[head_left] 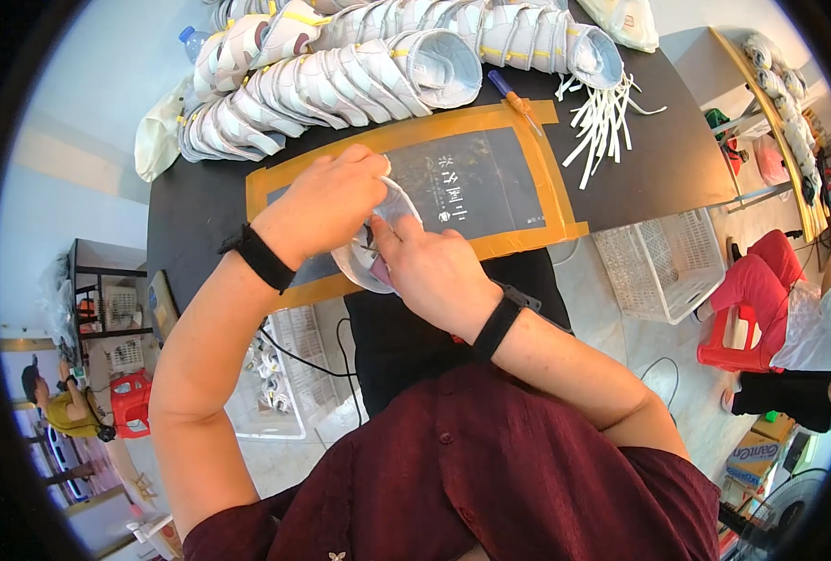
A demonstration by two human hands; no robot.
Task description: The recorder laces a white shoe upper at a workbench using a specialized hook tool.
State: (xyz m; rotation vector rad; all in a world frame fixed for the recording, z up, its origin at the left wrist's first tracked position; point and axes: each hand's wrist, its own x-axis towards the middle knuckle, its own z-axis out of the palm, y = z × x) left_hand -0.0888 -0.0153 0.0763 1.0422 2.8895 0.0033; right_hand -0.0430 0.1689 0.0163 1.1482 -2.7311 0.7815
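Note:
Over the near edge of the table, both hands hold one pale grey-white shoe upper (399,199), curled into an open loop. My left hand (327,206) is closed on its far rim, fingers pinched at the top. My right hand (444,276) reaches into the opening with its fingers bent against the lining. A small dark thing shows between the right fingers and the upper; I cannot make out its kind. A mauve patch is visible on the upper beside the right fingertips. Beneath the hands lies a dark sheet (500,178) framed with tan tape.
Nested rows of similar shoe uppers (331,89) line the back of the dark table (659,159). An orange-and-blue handled tool (518,103) and a bunch of white strips (605,126) lie there. White crates (654,257) stand on the floor; people sit at both sides.

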